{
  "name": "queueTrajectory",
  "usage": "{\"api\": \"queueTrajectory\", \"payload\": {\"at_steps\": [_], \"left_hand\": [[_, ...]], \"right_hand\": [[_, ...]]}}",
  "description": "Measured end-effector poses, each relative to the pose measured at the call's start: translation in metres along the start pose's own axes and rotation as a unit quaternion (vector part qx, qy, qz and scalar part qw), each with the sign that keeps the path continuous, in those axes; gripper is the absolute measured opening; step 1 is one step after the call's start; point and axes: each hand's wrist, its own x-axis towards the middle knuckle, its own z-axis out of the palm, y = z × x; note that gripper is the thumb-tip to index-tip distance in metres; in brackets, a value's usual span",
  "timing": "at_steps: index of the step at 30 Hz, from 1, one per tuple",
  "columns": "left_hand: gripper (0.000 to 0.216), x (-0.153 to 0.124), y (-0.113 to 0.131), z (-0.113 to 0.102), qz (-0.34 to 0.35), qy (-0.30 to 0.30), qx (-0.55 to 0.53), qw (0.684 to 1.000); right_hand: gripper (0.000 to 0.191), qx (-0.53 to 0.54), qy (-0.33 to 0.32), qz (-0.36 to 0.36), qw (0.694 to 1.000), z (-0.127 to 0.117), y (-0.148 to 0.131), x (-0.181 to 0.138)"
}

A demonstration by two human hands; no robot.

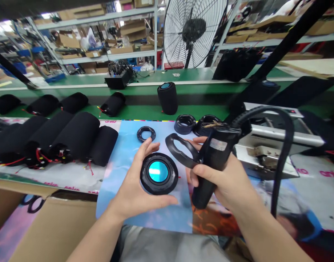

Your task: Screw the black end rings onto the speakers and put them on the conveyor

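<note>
My left hand [136, 182] curves around a round black speaker [158, 171] with a shiny blue centre, which faces up at me. The thumb lies along its near side and the fingers along its far left side. In my right hand [224, 178] is a black hand tool [217, 149] with a pale label and a thick black hose [285, 145] at its top. A black ring [180, 151] is also held by that hand's fingers, tilted beside the tool, to the right of the speaker. Another black ring [146, 134] lies on the blue sheet [115, 196] beyond my left fingers.
Several black fabric-covered cylinders [74, 134] with red wires lie at left. One cylinder [167, 98] stands upright on the green bench. Stacked black rings [184, 123] sit behind my right hand. A metal device [267, 160] is at right, a cardboard box [55, 225] at lower left.
</note>
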Motion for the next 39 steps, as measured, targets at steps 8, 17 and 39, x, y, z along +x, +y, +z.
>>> {"api": "queueTrajectory", "payload": {"at_steps": [8,17,39], "left_hand": [[0.104,0.005,-0.012,0.005,0.076,0.032,-0.007,0.997],[0.137,0.0,-0.016,0.004,0.034,-0.004,-0.077,0.996],[0.149,0.001,-0.018,0.01,-0.013,0.013,-0.126,0.992]], "right_hand": [[0.074,-0.081,0.017,-0.067,0.994,0.013,-0.005,0.001],[0.071,-0.289,-0.154,-0.061,0.943,0.003,-0.028,0.008],[0.08,-0.388,-0.124,-0.06,0.911,0.014,-0.024,0.001]]}}
